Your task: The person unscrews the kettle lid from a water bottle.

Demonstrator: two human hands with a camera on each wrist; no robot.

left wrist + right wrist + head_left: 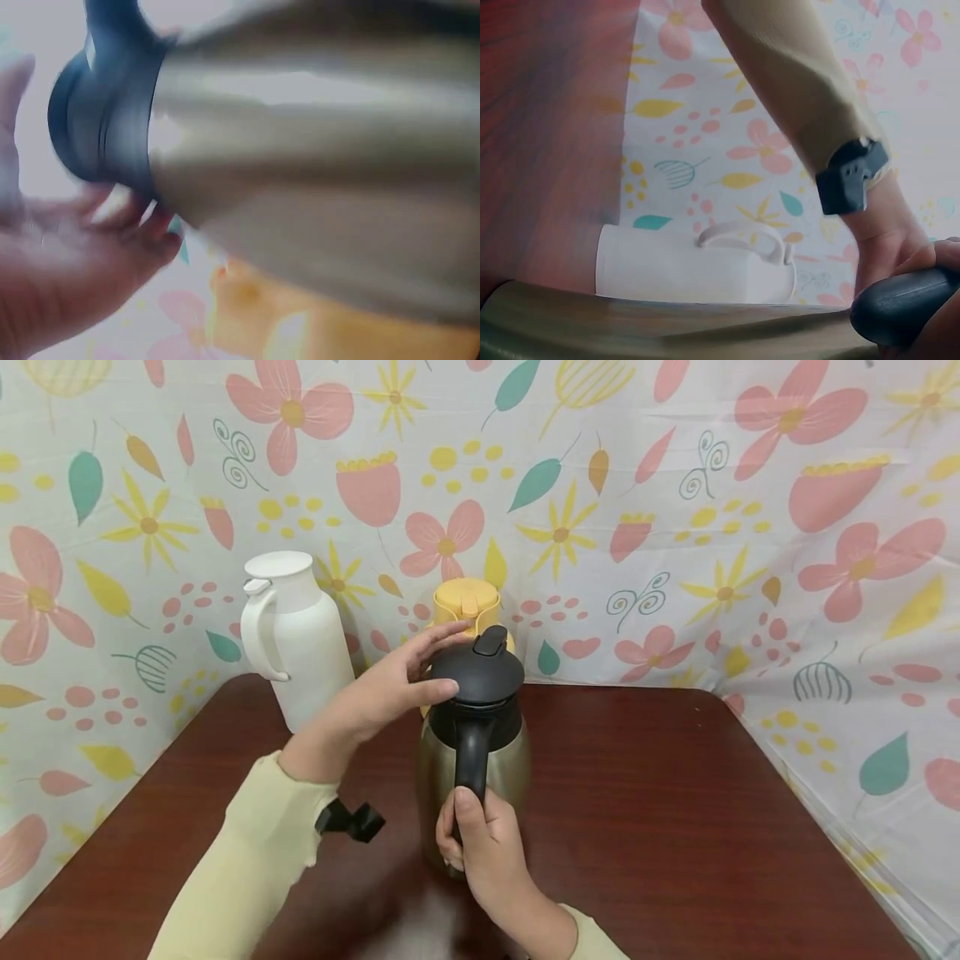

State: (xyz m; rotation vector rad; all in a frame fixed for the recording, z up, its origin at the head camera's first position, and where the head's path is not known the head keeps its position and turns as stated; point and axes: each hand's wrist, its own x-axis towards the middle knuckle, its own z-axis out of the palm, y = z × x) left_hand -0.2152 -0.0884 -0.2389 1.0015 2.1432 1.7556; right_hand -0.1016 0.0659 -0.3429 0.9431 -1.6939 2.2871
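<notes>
A steel thermos jug (431, 777) with a black lid (480, 672) stands in the middle of the head view, its handle (472, 752) facing me. My right hand (491, 852) grips the lower part of that handle, thumb on the near side. Beside the lid is my left hand (390, 681), its thumb and fingers spread about the lid's left side. In the left wrist view, blurred, the left fingers (150, 236) lie close to the jug's neck, and a gap shows between thumb and lid. The jug hides part of both hands' fingers.
At the back left of the dark red table (637, 793) stands a white thermos jug (300, 635). A yellow jug (467, 597) is behind the steel one, mostly hidden. A flowered curtain (637, 527) hangs along the back and sides.
</notes>
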